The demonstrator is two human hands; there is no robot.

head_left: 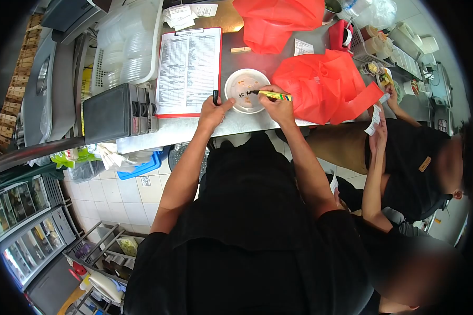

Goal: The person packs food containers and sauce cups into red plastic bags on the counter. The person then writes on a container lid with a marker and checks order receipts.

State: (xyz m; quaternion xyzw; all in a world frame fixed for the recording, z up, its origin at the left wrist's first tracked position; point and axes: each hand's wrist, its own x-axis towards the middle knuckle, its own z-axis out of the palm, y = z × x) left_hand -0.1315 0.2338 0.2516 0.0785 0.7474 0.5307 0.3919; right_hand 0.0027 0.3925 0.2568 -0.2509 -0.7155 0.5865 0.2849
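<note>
A round takeaway container [243, 79] with a clear lid stands on the counter, and food shows faintly through the lid. Black handwriting runs across its middle. My right hand [279, 110] grips a yellow marker [276, 96], its dark tip at the lid beside the writing. At the container's left edge, my left hand [212, 114] is closed around a black marker cap [215, 96] that sticks up from the fingers. The thumb of that hand reaches to the container's side.
A red clipboard [188, 73] with a printed list lies left of the container. Red bags [320, 86] sit to the right. Stacked clear lids fill a white basket [151, 58]. At the right, a co-worker [404, 163] holds a paper slip [374, 119]; another person is at lower right.
</note>
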